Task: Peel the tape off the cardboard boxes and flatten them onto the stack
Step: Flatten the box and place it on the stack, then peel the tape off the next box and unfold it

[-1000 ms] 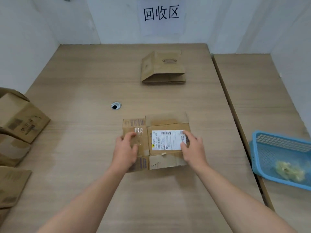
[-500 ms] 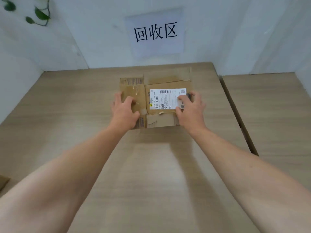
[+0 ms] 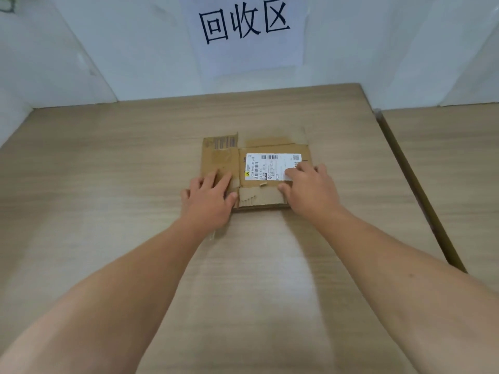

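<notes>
Head view: we press the box (image 3: 220, 157) flat-fingered, left hand (image 3: 209, 197) at its 9 o'clock, right hand (image 3: 310, 190) at 3; lifting early may let flaps (image 3: 260, 198) spring up.

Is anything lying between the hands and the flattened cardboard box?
Nothing visible does. The left hand presses flat on the flattened box directly, and the right hand lies partly on its white label.
</notes>
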